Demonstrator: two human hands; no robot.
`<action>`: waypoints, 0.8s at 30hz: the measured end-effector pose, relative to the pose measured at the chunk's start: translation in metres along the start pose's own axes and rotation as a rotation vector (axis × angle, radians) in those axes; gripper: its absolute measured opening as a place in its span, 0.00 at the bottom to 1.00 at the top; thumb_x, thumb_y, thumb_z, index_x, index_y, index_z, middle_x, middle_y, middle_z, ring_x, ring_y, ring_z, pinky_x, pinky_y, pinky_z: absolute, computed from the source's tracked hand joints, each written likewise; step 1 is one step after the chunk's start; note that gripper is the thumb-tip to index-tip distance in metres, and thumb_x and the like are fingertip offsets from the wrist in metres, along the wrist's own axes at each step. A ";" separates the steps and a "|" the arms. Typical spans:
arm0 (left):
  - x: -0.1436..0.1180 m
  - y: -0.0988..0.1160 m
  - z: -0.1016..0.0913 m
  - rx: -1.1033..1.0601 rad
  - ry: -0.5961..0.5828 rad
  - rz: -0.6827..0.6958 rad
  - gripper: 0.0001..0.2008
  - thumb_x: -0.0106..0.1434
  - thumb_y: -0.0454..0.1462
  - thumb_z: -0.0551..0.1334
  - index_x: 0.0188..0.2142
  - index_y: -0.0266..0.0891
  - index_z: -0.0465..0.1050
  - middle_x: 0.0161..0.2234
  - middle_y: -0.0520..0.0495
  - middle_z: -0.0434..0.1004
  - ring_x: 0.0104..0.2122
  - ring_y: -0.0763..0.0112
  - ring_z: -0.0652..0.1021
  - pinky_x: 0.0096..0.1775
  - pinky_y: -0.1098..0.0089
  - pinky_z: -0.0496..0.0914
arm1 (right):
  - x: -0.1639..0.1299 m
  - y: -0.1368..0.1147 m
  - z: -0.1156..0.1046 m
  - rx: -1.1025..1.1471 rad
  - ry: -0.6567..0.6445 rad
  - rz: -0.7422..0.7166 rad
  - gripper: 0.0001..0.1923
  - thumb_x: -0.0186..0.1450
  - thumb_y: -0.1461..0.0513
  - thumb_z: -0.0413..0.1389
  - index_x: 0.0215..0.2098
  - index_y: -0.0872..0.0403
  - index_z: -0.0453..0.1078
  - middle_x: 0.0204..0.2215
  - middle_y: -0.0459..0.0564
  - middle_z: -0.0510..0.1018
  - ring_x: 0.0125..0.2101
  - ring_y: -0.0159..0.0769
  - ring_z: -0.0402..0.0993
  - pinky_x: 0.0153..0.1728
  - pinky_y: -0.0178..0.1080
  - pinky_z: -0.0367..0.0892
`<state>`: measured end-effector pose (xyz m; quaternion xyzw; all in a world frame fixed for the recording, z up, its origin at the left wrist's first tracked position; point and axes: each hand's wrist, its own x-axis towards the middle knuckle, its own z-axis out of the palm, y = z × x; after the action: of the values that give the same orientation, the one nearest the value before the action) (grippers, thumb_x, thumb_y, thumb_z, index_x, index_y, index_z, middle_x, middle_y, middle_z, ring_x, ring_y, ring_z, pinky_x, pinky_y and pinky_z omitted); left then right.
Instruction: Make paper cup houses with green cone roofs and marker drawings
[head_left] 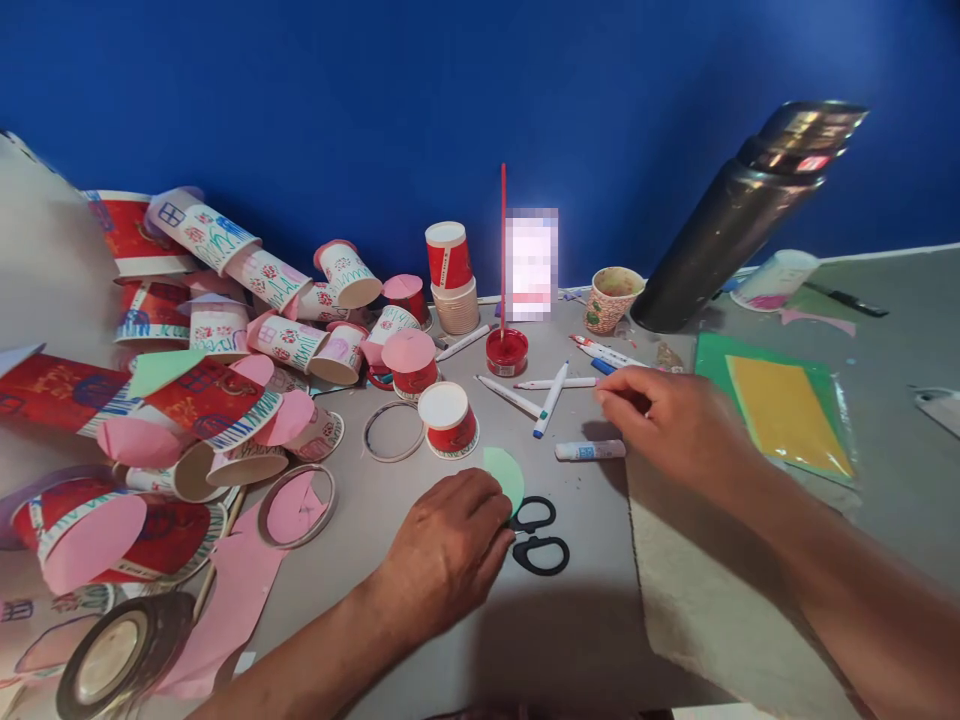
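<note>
My left hand (454,540) rests low over the table with its fingers curled onto the edge of a pale green paper circle (504,478). Just beside those fingertips lie black-handled scissors (541,555), their blades out of sight. My right hand (660,415) is above the markers, thumb and forefinger loosely bent, and nothing shows between them. Its fingertips are near the end of a thin white marker (559,384). Below them lies a white glue stick (590,451). A short red paper cup (450,425) stands upside down behind my left hand.
Decorated paper cups (217,400) with pink tops crowd the left. Tape rings (393,432), pink paper (232,600) and a black tape roll (112,650) lie nearby. Stacked cups (450,265), a red pot (508,355) holding an upright stick, a black flask (720,225) and coloured paper (787,415) stand or lie farther back.
</note>
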<state>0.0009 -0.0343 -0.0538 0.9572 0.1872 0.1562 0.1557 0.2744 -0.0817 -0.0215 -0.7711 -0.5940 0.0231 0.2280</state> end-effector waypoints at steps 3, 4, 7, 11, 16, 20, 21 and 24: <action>-0.001 -0.005 0.005 0.022 0.017 0.052 0.06 0.69 0.31 0.59 0.43 0.37 0.73 0.45 0.40 0.79 0.49 0.57 0.78 0.49 0.57 0.76 | 0.000 0.008 -0.008 -0.050 -0.162 -0.137 0.03 0.64 0.61 0.61 0.34 0.48 0.78 0.32 0.46 0.84 0.28 0.39 0.77 0.25 0.37 0.60; -0.001 -0.006 0.006 0.029 0.019 0.068 0.06 0.69 0.31 0.58 0.44 0.37 0.73 0.46 0.40 0.79 0.51 0.56 0.78 0.51 0.57 0.75 | -0.001 0.011 -0.007 -0.074 -0.223 -0.198 0.03 0.62 0.60 0.63 0.35 0.48 0.78 0.34 0.47 0.84 0.29 0.40 0.77 0.26 0.37 0.61; 0.000 -0.007 0.006 0.038 0.010 0.095 0.06 0.70 0.32 0.58 0.45 0.36 0.73 0.46 0.40 0.80 0.54 0.55 0.77 0.55 0.55 0.74 | -0.003 0.017 0.001 -0.126 -0.343 -0.336 0.06 0.61 0.65 0.65 0.37 0.50 0.78 0.38 0.52 0.82 0.37 0.44 0.78 0.31 0.38 0.66; 0.000 -0.005 0.005 0.044 0.004 0.094 0.09 0.71 0.36 0.59 0.48 0.36 0.73 0.48 0.40 0.80 0.56 0.52 0.76 0.56 0.52 0.73 | -0.003 0.013 0.005 -0.152 -0.357 -0.408 0.04 0.63 0.67 0.61 0.35 0.53 0.76 0.38 0.54 0.81 0.42 0.47 0.77 0.40 0.42 0.68; 0.001 0.000 0.005 0.058 -0.048 0.077 0.16 0.70 0.42 0.61 0.51 0.33 0.71 0.50 0.36 0.78 0.55 0.49 0.74 0.56 0.50 0.71 | -0.005 -0.016 -0.004 -0.170 -0.310 -0.389 0.05 0.67 0.63 0.58 0.41 0.51 0.74 0.35 0.49 0.84 0.36 0.45 0.80 0.34 0.41 0.64; 0.000 0.001 0.006 0.070 -0.076 0.073 0.17 0.71 0.45 0.60 0.50 0.33 0.72 0.51 0.35 0.76 0.55 0.49 0.74 0.56 0.49 0.70 | -0.006 -0.042 0.002 -0.111 -0.270 -0.439 0.08 0.67 0.62 0.57 0.45 0.51 0.73 0.33 0.47 0.84 0.32 0.41 0.80 0.32 0.40 0.62; 0.000 0.001 0.007 0.072 -0.077 0.073 0.17 0.71 0.45 0.60 0.50 0.34 0.72 0.51 0.35 0.76 0.55 0.49 0.74 0.56 0.49 0.70 | -0.005 -0.046 0.006 -0.103 -0.263 -0.448 0.07 0.67 0.62 0.57 0.43 0.51 0.74 0.32 0.47 0.84 0.31 0.40 0.79 0.32 0.39 0.61; 0.001 0.001 0.007 0.075 -0.083 0.073 0.17 0.71 0.46 0.59 0.49 0.34 0.72 0.51 0.35 0.76 0.55 0.51 0.74 0.56 0.50 0.70 | -0.002 -0.050 0.018 -0.078 -0.248 -0.475 0.03 0.67 0.62 0.58 0.39 0.52 0.74 0.31 0.47 0.83 0.32 0.40 0.79 0.32 0.39 0.60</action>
<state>0.0043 -0.0365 -0.0598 0.9742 0.1512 0.1146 0.1218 0.2233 -0.0684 -0.0190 -0.6097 -0.7820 0.0403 0.1226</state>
